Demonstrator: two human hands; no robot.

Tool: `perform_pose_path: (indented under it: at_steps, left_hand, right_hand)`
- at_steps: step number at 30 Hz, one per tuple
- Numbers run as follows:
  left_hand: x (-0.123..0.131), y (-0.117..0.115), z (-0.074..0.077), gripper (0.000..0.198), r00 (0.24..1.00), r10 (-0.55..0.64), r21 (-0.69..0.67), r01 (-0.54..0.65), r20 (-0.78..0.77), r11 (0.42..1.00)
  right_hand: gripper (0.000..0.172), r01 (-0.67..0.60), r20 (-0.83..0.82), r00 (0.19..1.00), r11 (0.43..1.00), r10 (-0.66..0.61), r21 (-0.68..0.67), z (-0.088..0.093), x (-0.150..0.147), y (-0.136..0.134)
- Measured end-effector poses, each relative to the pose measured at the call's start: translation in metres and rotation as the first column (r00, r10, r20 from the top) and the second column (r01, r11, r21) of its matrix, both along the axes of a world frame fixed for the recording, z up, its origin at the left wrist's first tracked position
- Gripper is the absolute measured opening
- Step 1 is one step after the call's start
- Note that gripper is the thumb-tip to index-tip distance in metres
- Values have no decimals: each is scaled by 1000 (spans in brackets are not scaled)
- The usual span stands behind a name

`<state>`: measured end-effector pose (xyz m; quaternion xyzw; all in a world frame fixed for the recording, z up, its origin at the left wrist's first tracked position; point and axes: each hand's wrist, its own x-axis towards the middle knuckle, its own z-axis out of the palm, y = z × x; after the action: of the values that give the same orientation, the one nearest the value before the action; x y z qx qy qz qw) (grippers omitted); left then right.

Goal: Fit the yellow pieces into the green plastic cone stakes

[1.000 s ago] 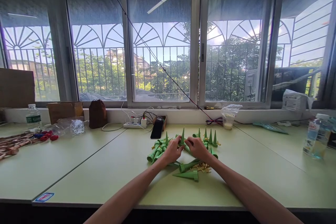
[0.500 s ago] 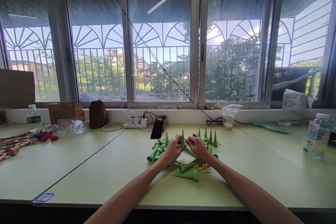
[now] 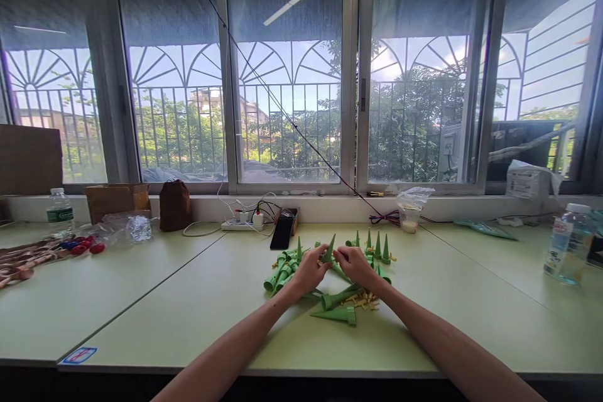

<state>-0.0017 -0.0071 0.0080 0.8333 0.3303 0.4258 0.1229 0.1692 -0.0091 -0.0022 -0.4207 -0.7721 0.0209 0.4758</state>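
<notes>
A green plastic spike (image 3: 330, 248), its tip up and leaning right, is pinched in the fingers of my left hand (image 3: 308, 273). Close beside it on the right, my right hand (image 3: 355, 267) has its fingers pressed together by the spike's lower part; whatever is between them is hidden. Around both hands lie more green spikes (image 3: 284, 275) in a loose pile, and several upright ones (image 3: 377, 246) stand behind my right hand. Nearer to me are small yellow plastic pieces (image 3: 366, 301) and a single spike with a ribbed cap (image 3: 335, 315) on its side.
Behind the pile are a black phone (image 3: 281, 232) and a white power strip (image 3: 241, 224) with cables. On the right stand a plastic bottle (image 3: 568, 245) and a bagged cup (image 3: 409, 218). Wooden items with coloured balls (image 3: 85, 245) lie left, near a brown pouch (image 3: 175, 206).
The spike in my left hand has tipped from upright to leaning right. Both hands have stayed in nearly the same place.
</notes>
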Motion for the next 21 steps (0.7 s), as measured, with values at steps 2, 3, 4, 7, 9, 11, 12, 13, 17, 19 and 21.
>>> perform_pose_path:
  at_steps: [2, 3, 4, 7, 9, 11, 12, 13, 17, 19, 21]
  left_hand:
    - [0, 1, -1, 24, 1000, 19, -15, -20, -11, 1000]
    - [0, 1, -2, 26, 999, 31, -18, -31, -8, 999]
    - [0, 2, -2, 28, 999, 40, -18, -40, -4, 999]
    - [-1, 3, -3, 33, 999, 48, -2, -48, -2, 999]
    - [-1, 3, -3, 33, 999, 40, 11, -40, -20, 999]
    - [-1, 2, -1, 31, 999, 37, 16, -37, -34, 999]
    - [-1, 2, -1, 30, 999, 38, 16, -38, -39, 999]
    - [-1, 1, 0, 28, 998, 42, 15, -41, -42, 999]
    - [0, 1, 1, 25, 997, 51, 17, -51, -51, 999]
    - [0, 0, 1, 25, 998, 48, 19, -47, -49, 999]
    - [0, -1, 2, 24, 998, 44, 15, -44, -48, 999]
  right_hand:
    - [38, 4, 8, 1000, 1000, -4, -1, 1, 0, -1]
    - [37, 5, 11, 1000, 1000, -5, -5, 2, 0, -2]
    - [37, 5, 13, 1000, 1000, -5, -10, 2, -1, -3]
    - [33, -13, 16, 1000, 1000, 13, -28, 3, -1, -5]
    - [28, -39, 17, 999, 999, 40, -35, 3, -1, -6]
    - [25, -56, 18, 998, 998, 57, -39, 3, -2, -7]
    - [24, -56, 17, 998, 998, 57, -38, 3, -2, -7]
    - [24, -51, 14, 999, 998, 52, -37, 3, -2, -7]
    - [25, -39, -2, 999, 999, 39, -36, 4, -2, -8]
    - [25, -51, -9, 999, 998, 50, -38, 4, -2, -8]
    - [25, -66, -16, 998, 997, 65, -33, 4, -1, -8]
